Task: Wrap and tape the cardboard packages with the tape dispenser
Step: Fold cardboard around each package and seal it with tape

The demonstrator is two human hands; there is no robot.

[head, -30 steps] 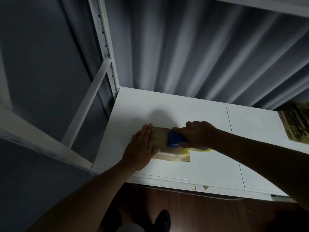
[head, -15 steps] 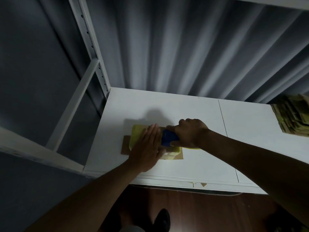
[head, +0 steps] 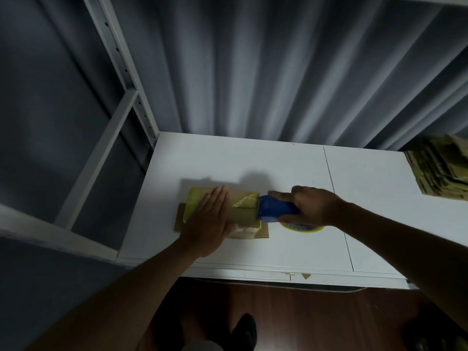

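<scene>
A small cardboard package (head: 243,211), partly covered in yellowish tape, lies on the white table (head: 253,163) on top of a flat cardboard piece (head: 180,217). My left hand (head: 209,224) lies flat on the package's left part, fingers straight, pressing it down. My right hand (head: 310,207) grips the blue tape dispenser (head: 274,211), whose front end meets the package's right end. The yellow tape roll (head: 302,227) peeks out below that hand. A loose tape flap sits on the package top near the dispenser.
A stack of taped cardboard packages (head: 440,171) stands at the table's far right edge. Grey curtains hang behind the table. A white metal shelf frame (head: 119,117) rises on the left. The dark wood floor and my shoe (head: 244,330) show below the table's front edge.
My right hand has drawn the dispenser rightward along the package to its right end, which leaves more of the top in view. The left hand stays flat on the left part.
</scene>
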